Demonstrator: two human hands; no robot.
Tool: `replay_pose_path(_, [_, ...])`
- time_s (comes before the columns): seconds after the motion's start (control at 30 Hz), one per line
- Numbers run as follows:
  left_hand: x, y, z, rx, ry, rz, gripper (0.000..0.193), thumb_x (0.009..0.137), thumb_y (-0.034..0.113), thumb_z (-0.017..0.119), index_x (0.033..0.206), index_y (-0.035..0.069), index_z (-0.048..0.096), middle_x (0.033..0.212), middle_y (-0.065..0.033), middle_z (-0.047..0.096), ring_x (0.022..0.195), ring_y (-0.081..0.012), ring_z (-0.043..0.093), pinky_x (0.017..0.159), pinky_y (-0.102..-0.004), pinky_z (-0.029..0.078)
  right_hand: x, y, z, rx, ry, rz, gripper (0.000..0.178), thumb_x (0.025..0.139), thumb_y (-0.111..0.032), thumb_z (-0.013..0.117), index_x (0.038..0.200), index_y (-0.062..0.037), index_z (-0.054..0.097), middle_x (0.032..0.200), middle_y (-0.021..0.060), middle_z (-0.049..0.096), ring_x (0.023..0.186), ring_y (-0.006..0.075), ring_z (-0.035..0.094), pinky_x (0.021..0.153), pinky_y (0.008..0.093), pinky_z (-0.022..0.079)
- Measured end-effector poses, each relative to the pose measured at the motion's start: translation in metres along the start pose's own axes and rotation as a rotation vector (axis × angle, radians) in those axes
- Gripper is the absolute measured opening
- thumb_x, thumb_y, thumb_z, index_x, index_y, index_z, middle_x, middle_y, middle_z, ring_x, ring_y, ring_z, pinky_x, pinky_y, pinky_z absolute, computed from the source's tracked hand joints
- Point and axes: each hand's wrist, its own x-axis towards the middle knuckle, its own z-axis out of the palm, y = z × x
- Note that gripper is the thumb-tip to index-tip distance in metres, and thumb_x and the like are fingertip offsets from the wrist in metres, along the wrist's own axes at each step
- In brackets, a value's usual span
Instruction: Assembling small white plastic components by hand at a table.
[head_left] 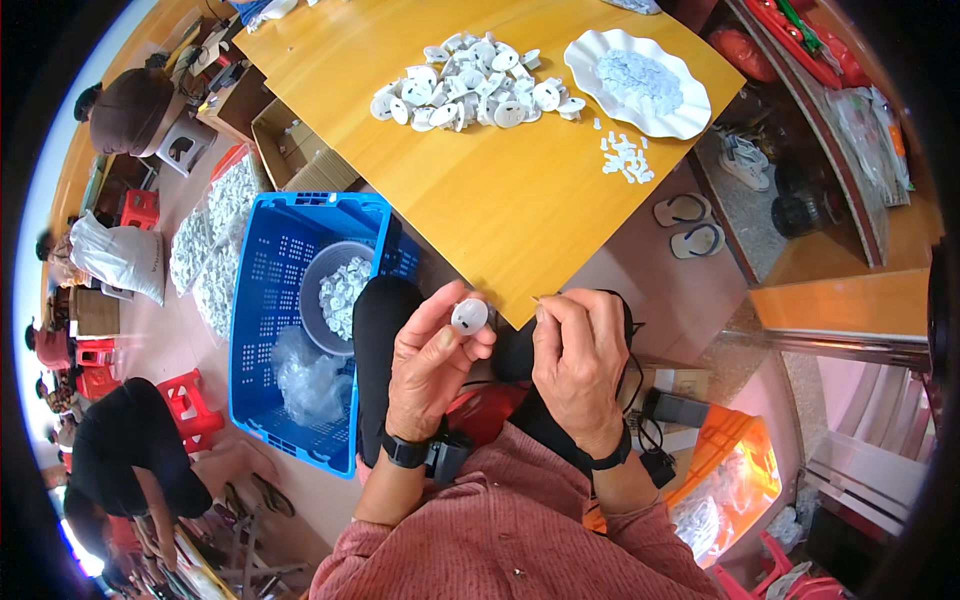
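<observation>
Between the thumb and fingers of my left hand [432,352] is a round white plastic cap [469,316] with a small dark slot in it. My right hand [580,362] is closed in a pinch by the table's near corner. Whatever its fingertips hold, if anything, is too small to make out. On the yellow wooden table [480,200], a heap of similar white plastic caps [470,85] lies farther off. To its right are several loose small white plastic pegs [627,160] and a white wavy-edged dish [690,115] with a mound of small pale bluish pieces [640,82].
Left of my legs stands a blue plastic crate [245,330] holding a grey basin [312,270] of small white parts and a clear plastic bag [310,375]. A large white pile [215,245] covers floor farther left. A person [130,450] sits at lower left. Shelves [840,310] stand right.
</observation>
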Motion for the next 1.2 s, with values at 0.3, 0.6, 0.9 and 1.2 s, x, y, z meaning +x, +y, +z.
replay_pose_path(0.3, [-0.003,-0.004,-0.008,-0.104,0.038,0.023,0.018,0.097,0.009,0.062,0.113,-0.001,0.060,0.125,-0.0217,0.060,0.105,-0.0351,0.068,0.087,-0.0420,0.061,0.002,0.005,0.004,0.042,0.018,0.009,0.015,0.081,0.004,0.069,0.094,-0.0007,0.061,0.092,0.0114,0.056,0.082,0.0287,0.057,0.068,0.0388,0.048])
replay_pose_path(0.6, [-0.016,0.001,-0.011,-0.036,0.072,-0.027,0.036,0.097,0.007,0.060,0.132,-0.001,0.055,0.129,-0.0227,0.060,0.114,-0.0369,0.064,0.095,-0.0430,0.058,-0.008,-0.006,0.007,0.015,0.045,0.027,0.017,0.081,0.004,0.069,0.096,-0.0015,0.063,0.094,0.0113,0.056,0.084,0.0297,0.058,0.069,0.0394,0.049])
replay_pose_path(0.9, [-0.025,0.010,-0.016,-0.099,-0.012,0.028,0.032,0.095,0.001,0.061,0.127,-0.001,0.058,0.130,-0.0198,0.060,0.126,-0.0371,0.056,0.107,-0.0467,0.048,-0.020,-0.049,0.014,0.444,-0.105,0.213,0.009,0.084,0.000,0.068,0.090,-0.0003,0.061,0.096,0.0145,0.059,0.087,0.0287,0.060,0.075,0.0373,0.049])
replay_pose_path(1.2, [-0.039,0.019,-0.029,-0.069,-0.062,0.021,0.037,0.092,0.004,0.067,0.128,0.002,0.058,0.135,-0.0164,0.058,0.126,-0.0291,0.056,0.106,-0.0421,0.049,-0.024,-0.072,0.027,0.342,-0.125,0.056,0.011,0.085,-0.002,0.069,0.091,0.0009,0.061,0.108,0.0167,0.058,0.097,0.0315,0.060,0.085,0.0395,0.050])
